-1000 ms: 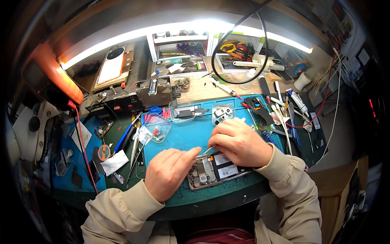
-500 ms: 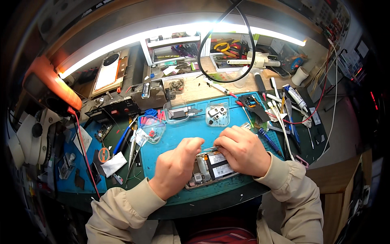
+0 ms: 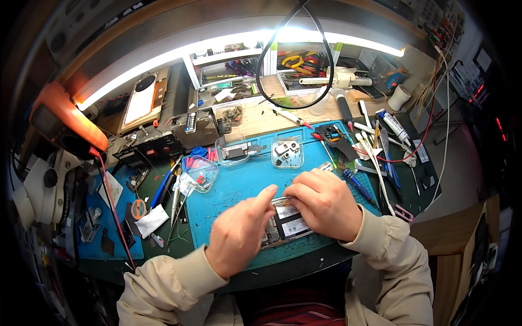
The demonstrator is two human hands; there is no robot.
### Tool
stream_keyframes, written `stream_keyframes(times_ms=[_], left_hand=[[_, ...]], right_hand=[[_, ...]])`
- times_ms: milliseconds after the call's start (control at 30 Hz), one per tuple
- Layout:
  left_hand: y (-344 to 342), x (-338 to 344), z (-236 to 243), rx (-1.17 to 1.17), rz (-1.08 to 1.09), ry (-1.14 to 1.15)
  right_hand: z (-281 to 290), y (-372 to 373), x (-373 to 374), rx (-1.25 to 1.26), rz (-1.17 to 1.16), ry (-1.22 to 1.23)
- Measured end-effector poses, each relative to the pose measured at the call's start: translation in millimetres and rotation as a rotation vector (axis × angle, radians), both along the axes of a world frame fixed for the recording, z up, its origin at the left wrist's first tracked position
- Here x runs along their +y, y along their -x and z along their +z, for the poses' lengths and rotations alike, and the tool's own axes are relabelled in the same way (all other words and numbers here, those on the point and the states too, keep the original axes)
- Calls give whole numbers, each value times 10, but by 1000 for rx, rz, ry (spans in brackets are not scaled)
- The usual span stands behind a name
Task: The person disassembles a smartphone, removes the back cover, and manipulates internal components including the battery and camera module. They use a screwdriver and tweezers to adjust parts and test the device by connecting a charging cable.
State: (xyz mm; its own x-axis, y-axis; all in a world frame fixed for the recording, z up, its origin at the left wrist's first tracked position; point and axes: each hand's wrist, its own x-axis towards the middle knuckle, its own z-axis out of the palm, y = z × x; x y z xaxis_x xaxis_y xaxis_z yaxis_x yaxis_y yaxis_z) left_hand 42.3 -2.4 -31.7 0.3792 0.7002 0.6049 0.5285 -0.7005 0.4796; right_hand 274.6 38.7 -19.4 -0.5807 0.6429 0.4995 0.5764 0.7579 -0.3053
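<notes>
Fingers of the left hand (image 3: 237, 234) are loosely curled, with the forefinger stretched out so its tip touches the top edge of the opened phone (image 3: 286, 221); they pinch nothing that can be seen. Fingers of the right hand (image 3: 325, 203) are bent down over the phone's upper right part, pressing or pinching there, though what they hold, if anything, is hidden under the knuckles. That phone lies flat on the blue mat (image 3: 239, 185) at the near edge of the surface, between both hands. It looks like a thin, stiff, light slab with its back off: a dark battery with white labels in the middle and small metal parts at the left end. Judging by that, it is fragile inside and best held by its outer rim, not the exposed parts. Farther back stand two clear dishes (image 3: 286, 151) of small parts
</notes>
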Motion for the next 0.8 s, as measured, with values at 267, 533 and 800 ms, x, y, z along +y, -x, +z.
stream_keyframes(times_ms=[267, 533, 800], left_hand=[[16, -276, 120, 283, -91, -40], [-23, -423, 26, 378, -62, -113], [8, -458, -6, 466, 6, -169]], right_hand=[[46, 55, -98, -36, 4, -6], [107, 111, -134, -124, -11, -18], [157, 246, -362, -195, -127, -65]])
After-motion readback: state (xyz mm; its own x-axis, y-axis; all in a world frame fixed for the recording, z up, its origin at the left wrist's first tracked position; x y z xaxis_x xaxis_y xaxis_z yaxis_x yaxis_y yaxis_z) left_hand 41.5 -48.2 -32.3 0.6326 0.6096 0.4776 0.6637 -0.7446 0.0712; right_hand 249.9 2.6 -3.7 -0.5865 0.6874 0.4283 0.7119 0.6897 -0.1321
